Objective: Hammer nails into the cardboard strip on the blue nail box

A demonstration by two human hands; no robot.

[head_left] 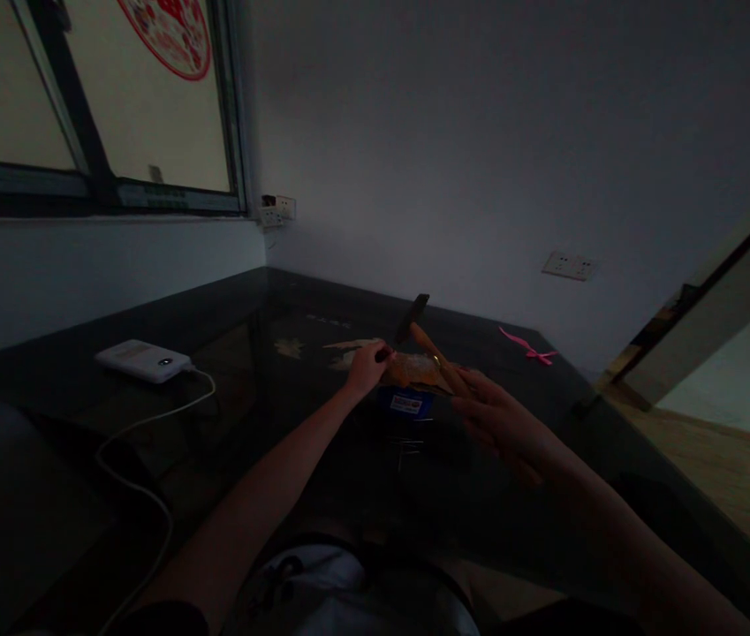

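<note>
**Hammer (430, 347) Held in Right Hand (503, 420)**

The right hand is closed around one hammer, which juts forward and leftward from it, over one orange-brown piece (412, 366) atop one blue tub (407, 404). The left hand (367, 369), fingers drawn together, is at the piece's left end; whether it pinches anything, one cannot tell. Several thin slivers (409, 453), too faint to count, lie between and nearer than the hands. The hammer looks stiff and head-heavy, its wooden handle best gripped low.

Hammer (428, 344) is blocking way over box's (407, 404) R end; nails (409, 442) are lying on bench (341, 477), nr side; cord (153, 418) is crossing L; room's opening btwn hammer & ribbon (534, 353).
</note>
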